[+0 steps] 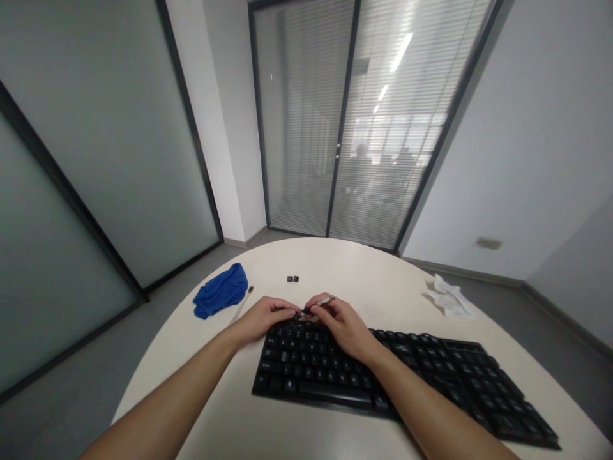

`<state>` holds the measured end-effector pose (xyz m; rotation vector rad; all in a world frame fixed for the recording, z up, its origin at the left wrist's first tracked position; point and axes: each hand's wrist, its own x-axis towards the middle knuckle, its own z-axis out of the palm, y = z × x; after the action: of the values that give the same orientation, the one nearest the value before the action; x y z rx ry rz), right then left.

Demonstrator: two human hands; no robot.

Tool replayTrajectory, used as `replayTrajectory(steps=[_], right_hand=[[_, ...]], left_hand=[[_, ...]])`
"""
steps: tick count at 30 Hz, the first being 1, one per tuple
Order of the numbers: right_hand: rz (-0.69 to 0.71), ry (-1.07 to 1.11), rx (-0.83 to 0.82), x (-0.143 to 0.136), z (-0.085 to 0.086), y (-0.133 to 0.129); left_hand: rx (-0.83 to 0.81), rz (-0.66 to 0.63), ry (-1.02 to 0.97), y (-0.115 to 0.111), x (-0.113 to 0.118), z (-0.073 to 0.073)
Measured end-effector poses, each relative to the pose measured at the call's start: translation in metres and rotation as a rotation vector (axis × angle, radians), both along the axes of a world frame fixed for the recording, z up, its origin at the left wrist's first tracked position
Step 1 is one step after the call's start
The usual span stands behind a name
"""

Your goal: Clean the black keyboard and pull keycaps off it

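Note:
A black keyboard [335, 391] lies aslant on the table, its left end before me. At its upper left edge my left hand [265, 317] rests with thumb and forefinger closed together at a small dark piece [305, 311], too small to make out. My right hand [343, 324] meets it there, fingers pinched, its wrist over the keys. A slim silvery thing [326, 299] shows along the right fingers; its ends are hidden. Two loose black keycaps [293, 279] sit side by side on the table beyond the hands.
On the round cream table [211, 402], a crumpled blue cloth [221, 291] lies at the left, beside a thin stick with a dark tip [243, 302]. Crumpled white tissue [450, 298] is near the right edge. Glass panels with blinds [306, 128] stand behind.

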<state>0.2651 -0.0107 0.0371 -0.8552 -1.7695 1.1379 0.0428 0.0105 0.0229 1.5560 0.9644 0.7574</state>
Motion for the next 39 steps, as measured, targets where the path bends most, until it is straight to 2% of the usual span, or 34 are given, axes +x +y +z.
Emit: replayTrajectory(steps=[6,11,13,18,23,28,34,39], right_hand=[[0.039,-0.105,0.068,0.0,0.008,-0.007],[-0.036,-0.029,0.054,-0.002,0.004,-0.004],[-0.064,0.0,0.03,-0.002,0.002,-0.002],[-0.05,0.022,0.008,-0.003,0.0,-0.001],[-0.047,0.024,0.005,-0.003,0.0,-0.002],[-0.044,0.02,0.005,-0.002,-0.002,-0.001],[-0.038,-0.002,0.019,-0.002,-0.003,0.0],[-0.049,-0.014,0.031,-0.002,-0.006,0.002]], left_hand=[[-0.081,0.055,-0.062,0.002,0.002,0.002],[0.126,0.259,0.027,0.002,0.011,-0.005],[0.191,0.289,0.069,0.003,0.012,-0.008],[0.191,0.343,0.151,0.005,0.011,-0.01],[0.144,0.373,0.155,0.006,0.013,-0.011],[0.251,0.374,0.081,0.011,0.012,-0.019],[0.417,0.356,0.282,0.014,0.003,-0.018],[0.409,0.332,0.357,0.015,0.0,-0.016]])
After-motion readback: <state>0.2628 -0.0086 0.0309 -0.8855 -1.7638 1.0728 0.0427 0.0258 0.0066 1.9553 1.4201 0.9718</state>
